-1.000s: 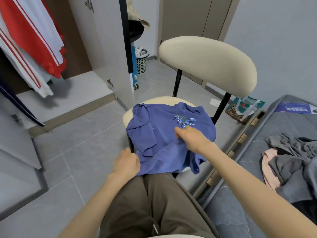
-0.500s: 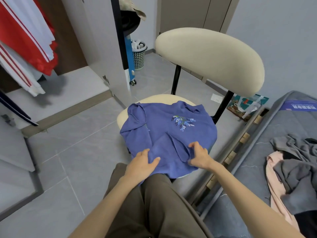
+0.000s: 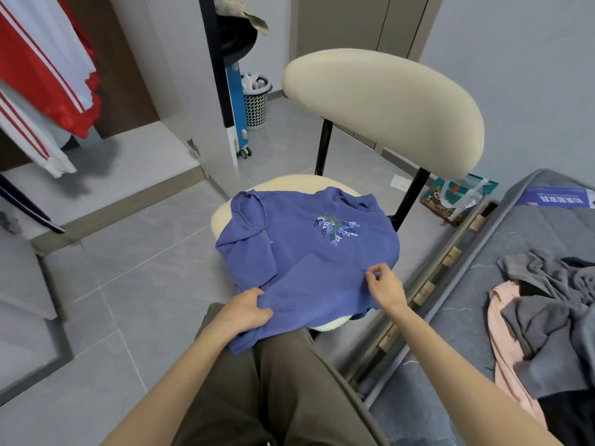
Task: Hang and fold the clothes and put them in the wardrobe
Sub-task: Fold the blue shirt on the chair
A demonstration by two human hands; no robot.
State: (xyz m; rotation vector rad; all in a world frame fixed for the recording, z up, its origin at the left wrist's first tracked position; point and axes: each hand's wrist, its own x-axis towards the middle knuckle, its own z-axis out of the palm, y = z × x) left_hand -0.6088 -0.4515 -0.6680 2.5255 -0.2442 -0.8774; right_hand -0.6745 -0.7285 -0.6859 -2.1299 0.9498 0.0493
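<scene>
The blue shirt [image 3: 299, 249] lies on the chair seat [image 3: 222, 217] at the frame centre. The left hand [image 3: 244, 312] grips its near edge; the right hand [image 3: 384, 286] pinches a fold.

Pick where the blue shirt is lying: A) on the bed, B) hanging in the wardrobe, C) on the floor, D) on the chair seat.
D: the blue shirt is spread over the chair seat, with the left hand and right hand holding its near edge.
</scene>
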